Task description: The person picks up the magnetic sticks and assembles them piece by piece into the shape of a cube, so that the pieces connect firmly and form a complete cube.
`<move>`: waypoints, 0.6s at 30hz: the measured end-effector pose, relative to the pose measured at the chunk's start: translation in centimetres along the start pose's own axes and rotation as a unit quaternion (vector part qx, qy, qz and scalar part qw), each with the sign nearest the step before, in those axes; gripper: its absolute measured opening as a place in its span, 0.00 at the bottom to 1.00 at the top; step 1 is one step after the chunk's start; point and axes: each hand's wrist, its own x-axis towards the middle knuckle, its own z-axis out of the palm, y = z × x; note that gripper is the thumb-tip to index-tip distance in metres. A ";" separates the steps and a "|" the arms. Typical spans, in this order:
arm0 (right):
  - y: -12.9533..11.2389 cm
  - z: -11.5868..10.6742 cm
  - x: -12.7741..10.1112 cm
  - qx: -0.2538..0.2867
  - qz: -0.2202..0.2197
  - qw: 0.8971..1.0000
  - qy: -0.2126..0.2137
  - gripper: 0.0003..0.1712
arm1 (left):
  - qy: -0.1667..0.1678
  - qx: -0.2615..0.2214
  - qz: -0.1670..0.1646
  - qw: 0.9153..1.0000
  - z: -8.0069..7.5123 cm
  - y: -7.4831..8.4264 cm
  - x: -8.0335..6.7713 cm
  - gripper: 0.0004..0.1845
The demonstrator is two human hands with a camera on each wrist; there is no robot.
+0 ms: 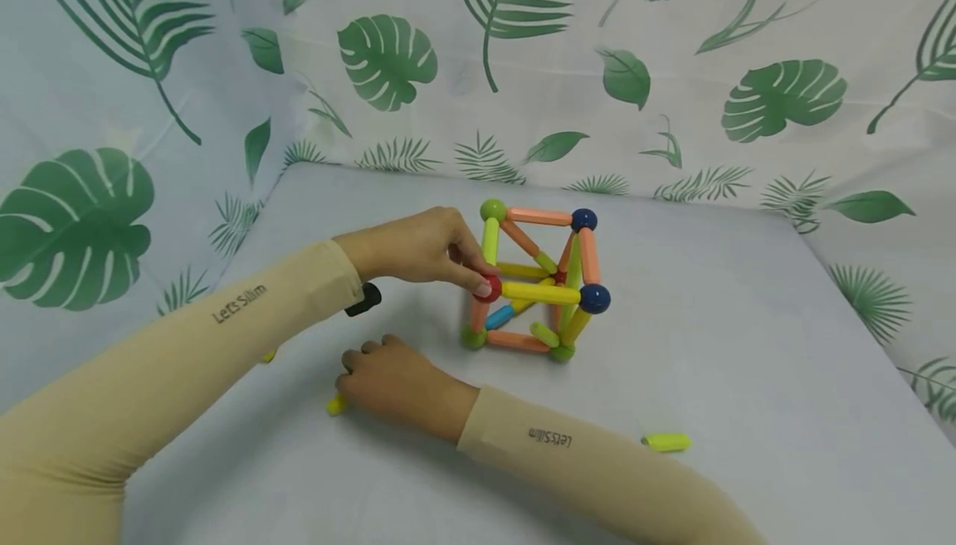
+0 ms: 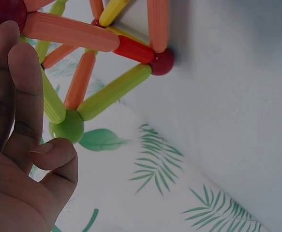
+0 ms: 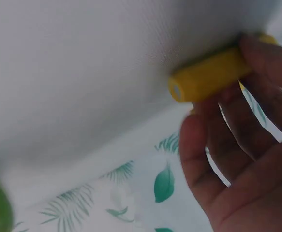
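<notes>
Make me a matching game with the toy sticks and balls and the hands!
Things:
1. left hand
2. right hand
3. lime stick
4. green ball

Places:
A. lying alone on the table, beside the right sleeve
B. on a top corner of the stick cube
C. fingertips on the red ball
D. on a yellow stick down on the table

Pairs: 1-C, 2-D, 3-A, 4-B
</notes>
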 end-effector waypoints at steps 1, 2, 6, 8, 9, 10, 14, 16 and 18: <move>0.1 -0.2 -0.7 0.013 0.000 1.000 -0.014 0.05 | 0.000 0.000 0.001 1.000 0.0 0.0 0.0 0.12; 0.2 -0.5 -1.3 0.025 0.002 0.999 -0.029 0.06 | 0.000 -0.002 0.002 1.000 0.0 -0.1 -0.1 0.12; 1.2 -1.4 -4.5 0.091 0.026 0.993 -0.068 0.08 | 0.003 -0.004 0.003 1.000 0.0 -0.1 -0.2 0.12; 1.9 -1.7 -6.3 0.128 0.050 0.989 -0.058 0.09 | 0.003 -0.006 0.001 1.000 0.0 -0.2 -0.2 0.12; 2.3 -1.8 -7.3 0.145 0.065 0.986 -0.045 0.10 | 0.004 -0.007 0.000 1.000 0.0 -0.2 -0.2 0.12; 2.7 -1.9 -8.2 0.157 0.080 0.984 -0.026 0.11 | 0.005 -0.007 0.000 1.000 0.0 -0.2 -0.2 0.13; 4.2 -1.7 -11.7 0.152 0.130 0.975 0.096 0.16 | 0.004 -0.005 -0.001 1.000 0.2 -0.2 -0.3 0.12; 5.0 -1.5 -13.2 0.121 0.145 0.969 0.160 0.16 | 0.006 0.000 0.001 1.000 0.3 -0.1 -0.4 0.12; 5.7 -1.3 -14.3 0.089 0.157 0.961 0.211 0.17 | 0.009 0.008 0.003 1.000 0.4 -0.1 -0.5 0.13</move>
